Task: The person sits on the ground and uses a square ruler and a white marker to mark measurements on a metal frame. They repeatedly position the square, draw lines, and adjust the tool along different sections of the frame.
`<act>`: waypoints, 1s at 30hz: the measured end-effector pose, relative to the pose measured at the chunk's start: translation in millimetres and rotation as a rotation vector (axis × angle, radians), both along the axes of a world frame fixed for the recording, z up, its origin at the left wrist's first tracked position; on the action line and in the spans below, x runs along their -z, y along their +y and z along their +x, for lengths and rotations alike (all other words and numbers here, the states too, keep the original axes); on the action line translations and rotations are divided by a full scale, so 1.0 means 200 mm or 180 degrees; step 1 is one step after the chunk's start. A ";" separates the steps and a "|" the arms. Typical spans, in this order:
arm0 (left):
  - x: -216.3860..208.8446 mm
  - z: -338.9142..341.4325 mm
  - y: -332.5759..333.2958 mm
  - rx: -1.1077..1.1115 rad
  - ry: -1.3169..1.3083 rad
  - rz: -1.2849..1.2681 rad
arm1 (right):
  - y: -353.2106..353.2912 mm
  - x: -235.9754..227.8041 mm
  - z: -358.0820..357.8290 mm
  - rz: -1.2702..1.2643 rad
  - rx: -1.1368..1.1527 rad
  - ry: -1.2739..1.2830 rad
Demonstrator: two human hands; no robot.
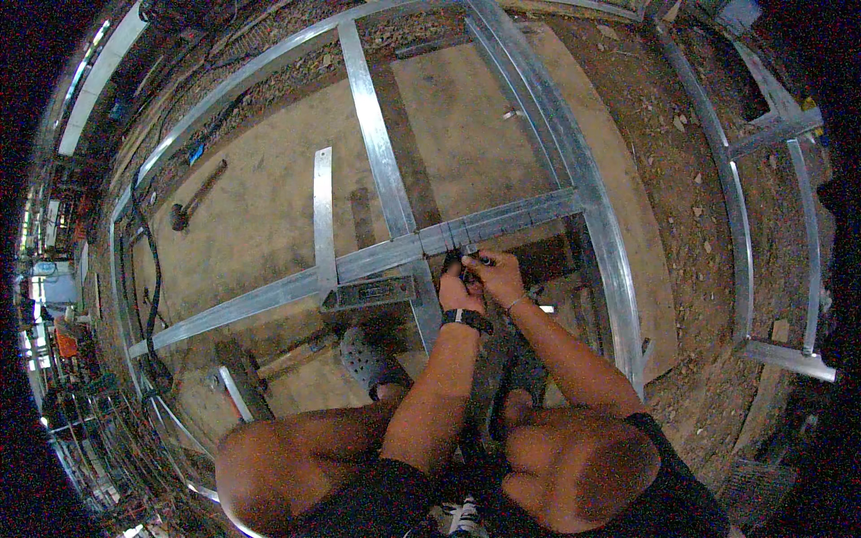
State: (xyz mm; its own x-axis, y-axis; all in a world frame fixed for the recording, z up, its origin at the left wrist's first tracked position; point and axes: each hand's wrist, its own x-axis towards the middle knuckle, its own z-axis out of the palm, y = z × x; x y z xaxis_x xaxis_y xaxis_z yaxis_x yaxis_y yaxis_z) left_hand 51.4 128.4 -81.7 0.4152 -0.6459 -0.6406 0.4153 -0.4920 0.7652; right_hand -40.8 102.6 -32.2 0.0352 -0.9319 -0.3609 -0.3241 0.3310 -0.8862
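Observation:
My left hand (pixel 460 291), below a watch strap, is closed at the near edge of a silvery metal crossbar (pixel 368 257). Right beside it, my right hand (pixel 499 276) is closed too, its fingers meeting the left ones. Between them shows a small dark object (pixel 468 260), too small and shaded to name. Dark lines mark the crossbar just beyond my fingers. To the left of my hands lies a steel square (pixel 324 211), its blade across the crossbar and its thick handle (pixel 372 292) along the near side.
A metal frame (pixel 547 108) of welded-looking bars surrounds a brown board (pixel 260 170). A hammer (pixel 182 212) lies on the board at left, near a black cable (pixel 154 260). My shoe (pixel 369 359) is just below the square. Another metal frame (pixel 735 206) stands on dirt at right.

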 end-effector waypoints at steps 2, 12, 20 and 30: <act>-0.13 -0.05 0.02 0.1382 -0.2104 -0.0073 | -0.01 0.05 -0.05 -0.0100 -0.0014 0.0203; 0.18 0.06 0.00 0.0583 -0.0619 -0.0194 | -0.03 0.16 -0.01 -0.0135 0.0130 -0.0339; 0.03 0.06 0.03 0.0892 -0.1140 -0.0050 | 0.00 0.05 0.02 -0.0180 0.0057 0.0055; 0.13 0.03 0.06 0.0040 -0.0093 -0.0420 | 0.02 0.09 0.03 -0.0564 0.0032 0.0420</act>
